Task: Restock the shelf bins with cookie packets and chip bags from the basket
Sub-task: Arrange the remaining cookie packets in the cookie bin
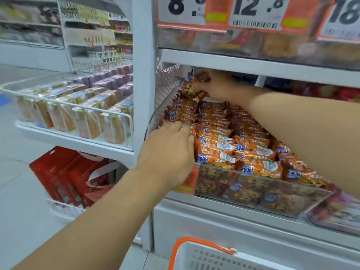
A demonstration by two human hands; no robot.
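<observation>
The right hand (212, 84) reaches deep into the back left corner of the shelf bin (253, 191), fingers curled round a cookie packet (191, 89) that it holds against the top of the stacked column by the mesh side wall (165, 88). The left hand (171, 151) rests at the bin's front left corner, fingers bent against the lowest packets there; whether it pinches one or only steadies the column I cannot tell. The packets look light, crinkly and slippery in their foil, the cookies inside likely brittle, so a gentle hold across the flat middle seems safer than squeezing the crimped ends. One packet is in the right hand; the bin holds several rows, too many and too overlapped to count. One white basket (204, 256) with an orange handle shows below, its contents hidden.
</observation>
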